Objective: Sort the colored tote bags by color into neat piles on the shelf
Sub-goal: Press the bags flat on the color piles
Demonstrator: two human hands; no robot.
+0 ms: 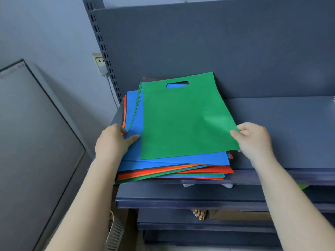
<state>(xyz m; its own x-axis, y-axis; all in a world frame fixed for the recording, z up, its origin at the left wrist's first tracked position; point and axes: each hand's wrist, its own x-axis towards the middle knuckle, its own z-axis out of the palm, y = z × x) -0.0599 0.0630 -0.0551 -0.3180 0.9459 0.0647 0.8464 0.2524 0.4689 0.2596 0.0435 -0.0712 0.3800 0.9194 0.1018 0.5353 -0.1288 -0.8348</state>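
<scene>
Head camera looks down at a dark blue-grey metal shelf (281, 131) with a messy stack of flat cloth tote bags (163, 171) on its left part. On top of the stack lies a flat green cloth tote bag with a cut-out handle hole (183, 116), turned a little so its handle end points to about 12 o'clock. Blue shows through the hole. Right under it is a flat blue cloth tote bag (132, 127), sticking out at 9 o'clock and at 6 o'clock. Lower down, the edges of orange-red, green and blue bags fan out at the front of the stack. The right hand (253, 138) pinches the green bag's corner at about 4 o'clock, thumb on top and fingers (243, 132) curled under the edge. The left hand (113, 140) rests on the stack at 8 o'clock, with its thumb pressed flat on the blue bag and its fingers curled round the stack's left edge. At 10 o'clock, a white wall socket (99, 62) sits beside the shelf's slotted post (101, 48). More dark shelves (181, 196) sit below.
</scene>
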